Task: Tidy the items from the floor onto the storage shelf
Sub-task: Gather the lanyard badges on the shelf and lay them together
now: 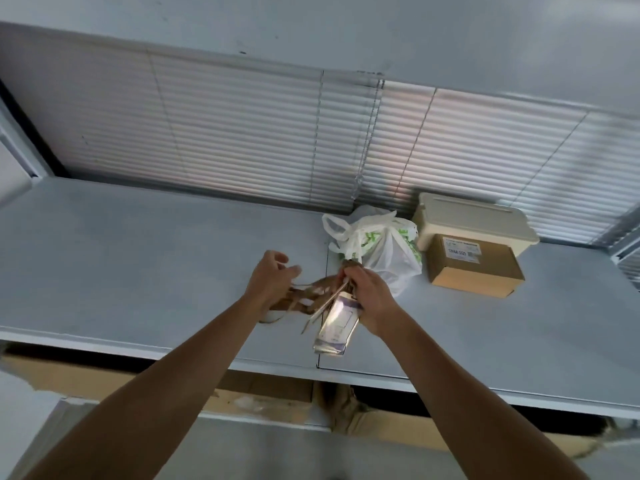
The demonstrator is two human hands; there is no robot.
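Observation:
Both my arms reach over the grey top board of the storage shelf (138,258). My right hand (369,289) is closed on the top of a small shiny clear packet (334,329) that hangs down over the board's middle. My left hand (270,278) holds a brown and white bundle (308,296) with thin tan straps trailing from it, fingers partly curled. The two hands are close together, just in front of a white plastic bag (384,247) with green print that lies on the shelf.
A cardboard box (474,268) with a white label stands right of the bag, with a cream lidded plastic container (474,220) behind it. Closed window blinds (242,133) run along the back. Cardboard boxes (270,396) sit on the lower shelf level.

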